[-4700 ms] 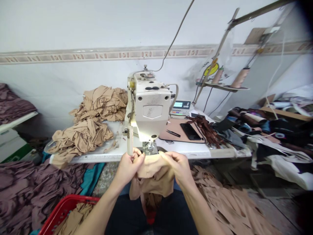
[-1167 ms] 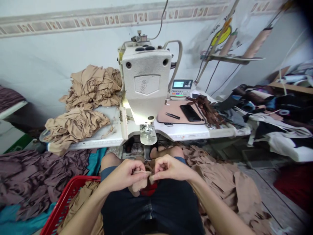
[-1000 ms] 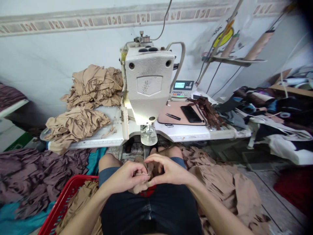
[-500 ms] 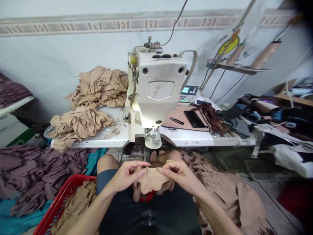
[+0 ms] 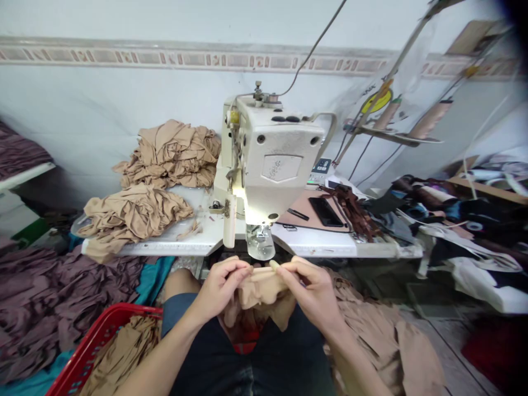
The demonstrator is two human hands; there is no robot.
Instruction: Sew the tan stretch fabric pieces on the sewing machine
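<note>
A piece of tan stretch fabric (image 5: pixel 262 289) is pinched between my left hand (image 5: pixel 220 289) and my right hand (image 5: pixel 307 291), its edge pulled taut and the rest hanging over my lap. Both hands hold it just below the presser foot (image 5: pixel 259 245) of a white industrial sewing machine (image 5: pixel 276 165). The fabric does not appear to touch the foot. My fingers hide part of its top edge.
Tan fabric piles (image 5: pixel 138 217) sit on the white sewing table (image 5: pixel 173 247), left of the machine. A red basket (image 5: pixel 103 344) of tan pieces stands low left, with plum cloth (image 5: pixel 61 286) beyond. A phone (image 5: pixel 325 212) and brown strips (image 5: pixel 350 212) lie right.
My hands have risen toward the presser foot, and the fabric is now stretched flatter between them. The whole view has tilted slightly as my head moved.
</note>
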